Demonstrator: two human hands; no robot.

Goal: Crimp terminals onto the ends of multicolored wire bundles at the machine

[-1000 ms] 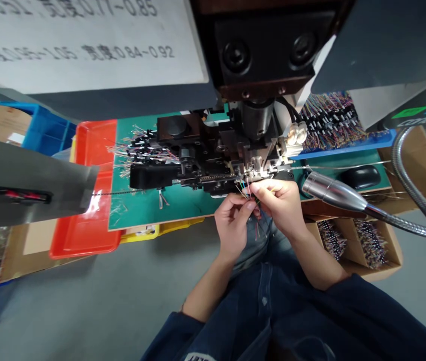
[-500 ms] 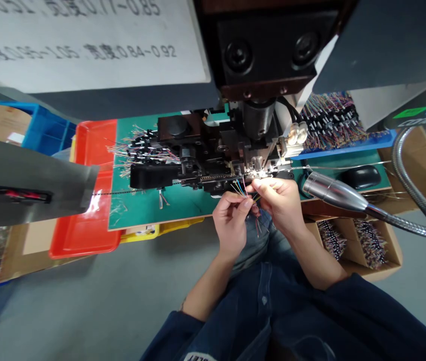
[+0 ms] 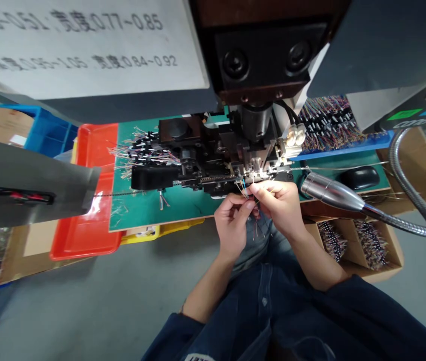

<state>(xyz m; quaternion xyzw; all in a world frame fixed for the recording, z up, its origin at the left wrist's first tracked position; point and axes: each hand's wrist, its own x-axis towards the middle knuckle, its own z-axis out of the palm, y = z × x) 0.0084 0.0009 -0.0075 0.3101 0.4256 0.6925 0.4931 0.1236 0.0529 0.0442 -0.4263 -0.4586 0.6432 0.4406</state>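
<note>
On my remote feed, a bundle of thin multicoloured wires (image 3: 243, 190) sits pinched tight between the fingertips of the bare left hand (image 3: 231, 225) and bare right hand (image 3: 276, 205), just below the steel tooling of a black crimping press (image 3: 256, 165), over a green work mat (image 3: 141, 210) edged by a red plastic tray (image 3: 85, 235).

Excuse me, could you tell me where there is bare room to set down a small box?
Bare green mat lies left of the left hand, in front of the crimping machine. A narrow strip lies between the blue rail and the steel lamp. Around the right hand it is crowded with wires.
</note>
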